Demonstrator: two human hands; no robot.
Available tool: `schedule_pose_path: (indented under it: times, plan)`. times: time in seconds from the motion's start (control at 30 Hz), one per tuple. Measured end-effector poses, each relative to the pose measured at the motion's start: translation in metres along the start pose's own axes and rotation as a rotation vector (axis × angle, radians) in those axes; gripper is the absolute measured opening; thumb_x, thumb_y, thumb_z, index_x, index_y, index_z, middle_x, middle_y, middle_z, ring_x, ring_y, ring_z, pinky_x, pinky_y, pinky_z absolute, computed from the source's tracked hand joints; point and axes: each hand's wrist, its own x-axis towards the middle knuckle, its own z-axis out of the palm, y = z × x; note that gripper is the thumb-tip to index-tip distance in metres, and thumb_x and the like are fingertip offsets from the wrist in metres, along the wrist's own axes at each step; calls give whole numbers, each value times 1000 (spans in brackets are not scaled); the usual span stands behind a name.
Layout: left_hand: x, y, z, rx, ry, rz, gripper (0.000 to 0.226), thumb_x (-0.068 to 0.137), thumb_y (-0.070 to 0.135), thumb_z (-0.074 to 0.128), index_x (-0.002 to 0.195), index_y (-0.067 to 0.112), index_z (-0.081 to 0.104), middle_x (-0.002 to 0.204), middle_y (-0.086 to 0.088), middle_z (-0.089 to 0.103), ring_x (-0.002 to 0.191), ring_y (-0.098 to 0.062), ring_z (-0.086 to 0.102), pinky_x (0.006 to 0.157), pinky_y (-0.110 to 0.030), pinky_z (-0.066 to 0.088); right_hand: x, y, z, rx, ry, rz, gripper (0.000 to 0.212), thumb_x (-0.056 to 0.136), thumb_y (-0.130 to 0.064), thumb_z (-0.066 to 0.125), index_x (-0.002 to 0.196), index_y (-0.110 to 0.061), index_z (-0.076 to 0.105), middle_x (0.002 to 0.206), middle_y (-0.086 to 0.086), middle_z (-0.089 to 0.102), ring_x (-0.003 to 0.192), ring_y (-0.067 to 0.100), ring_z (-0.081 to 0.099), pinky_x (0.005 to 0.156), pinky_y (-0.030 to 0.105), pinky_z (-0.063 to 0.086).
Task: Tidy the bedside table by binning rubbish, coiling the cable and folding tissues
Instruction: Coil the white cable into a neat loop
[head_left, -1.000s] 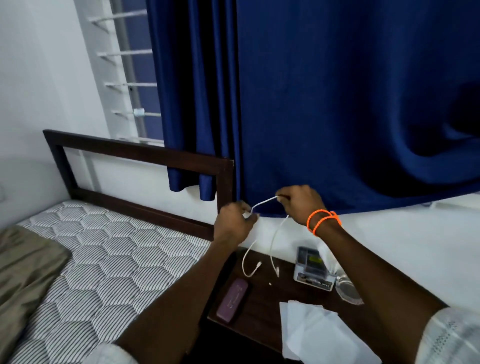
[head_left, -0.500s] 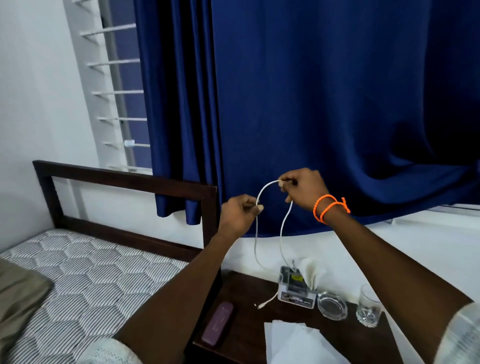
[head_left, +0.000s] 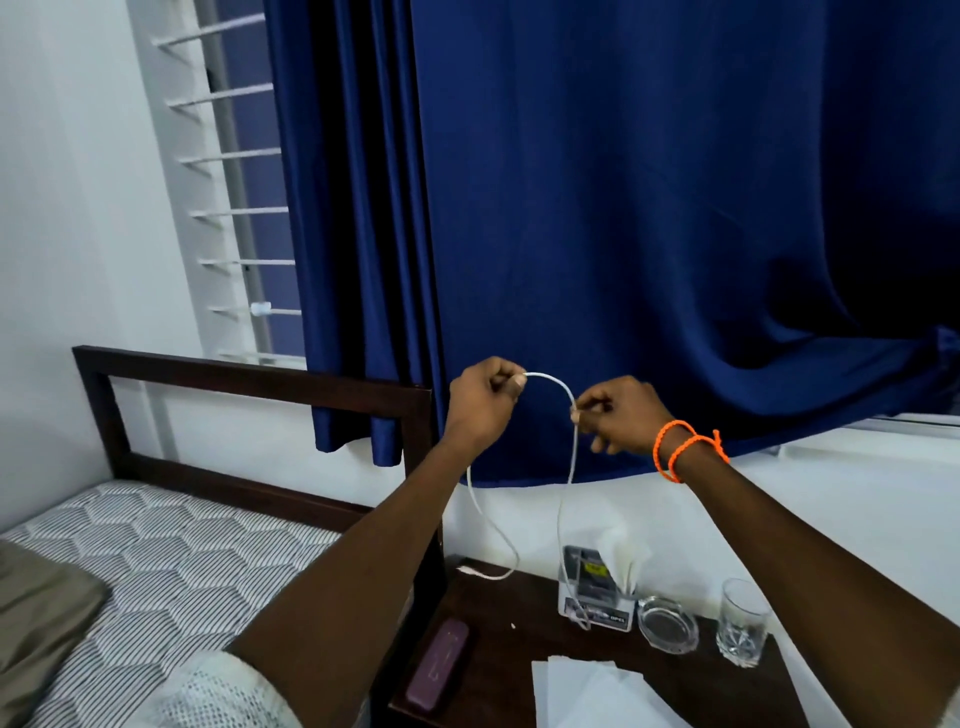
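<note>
A thin white cable (head_left: 551, 383) arches between my two raised hands in front of the blue curtain. My left hand (head_left: 480, 402) pinches one part of it and my right hand (head_left: 618, 413), with orange bands at the wrist, pinches another. Two strands hang down from the hands to the dark wooden bedside table (head_left: 519, 613); one end lies on the table's back left, the other dangles by a clear tissue holder (head_left: 592, 587). White tissues (head_left: 587, 691) lie flat at the table's front edge.
On the table stand a glass ashtray (head_left: 667, 626), a drinking glass (head_left: 743, 629) and a purple case (head_left: 437, 660). The bed (head_left: 171, 566) with its dark headboard (head_left: 249, 374) is to the left. The blue curtain (head_left: 623, 234) hangs behind.
My hands have moved apart, so the cable now spans between them as an arch. The left hand has risen and the right has dropped a little. The camera view has tilted.
</note>
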Motion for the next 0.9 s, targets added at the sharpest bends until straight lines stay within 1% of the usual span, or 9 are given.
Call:
schedule_pose_path:
  times: [0.03,0.1,0.2,0.3,0.43,0.5,0.57,0.7,0.9]
  plan:
    - [2,2,-1,-4,-7,18,7,98,19,66,93,20,71,75,9,69,72,-7,66,73,-27,59,0,-3,1,9,0,-8,2,85,-18,74,87,-18,73,68,2,74,54,16,72,46,26,56]
    - [5,7,-3,18,-24,67,6,97,19,68,95,17,73,73,14,66,72,-7,65,74,-32,60,0,-13,1,87,27,-32,12,82,-24,78,92,-21,73,74,0,74,58,16,73,48,26,56]
    - [9,13,-4,55,-46,124,8,96,20,69,97,15,75,70,17,65,68,2,62,68,-20,53,2,-31,0,221,60,-84,17,83,-25,78,99,-22,72,78,3,74,64,18,74,50,26,57]
    - [11,15,-6,42,-19,125,10,96,20,70,98,14,77,72,17,66,66,7,62,65,-8,46,6,-44,2,178,49,-106,7,89,-22,71,96,-19,74,72,7,74,63,17,74,51,25,57]
    - [8,9,-13,-33,-10,64,13,96,23,69,101,13,76,73,9,70,68,-7,68,70,-30,60,10,-52,9,246,126,-64,10,92,-19,67,86,-15,73,75,9,75,62,22,73,52,28,59]
    - [3,2,-15,-97,-30,-5,14,96,24,70,103,13,75,79,-2,75,74,-18,72,78,-41,62,13,-53,10,316,176,-30,11,92,-17,66,83,-15,72,76,11,75,59,21,72,51,29,58]
    - [-2,-8,-17,-143,-86,-71,13,96,23,69,102,13,75,85,-10,76,75,-20,71,81,-46,61,16,-53,9,367,199,4,13,93,-15,66,80,-16,70,78,14,75,58,21,72,50,28,56]
    - [-9,-24,-18,-254,-181,-154,9,96,20,70,100,15,76,85,-4,75,76,-13,69,79,-36,59,17,-48,8,347,183,43,13,93,-14,66,81,-15,71,76,12,75,60,22,74,49,26,55]
    - [-5,-16,-14,-295,-126,-164,11,97,17,68,102,12,76,84,-2,72,76,-14,66,75,-33,59,12,-34,14,150,102,53,4,87,-10,71,85,-14,71,67,9,73,47,16,69,43,24,52]
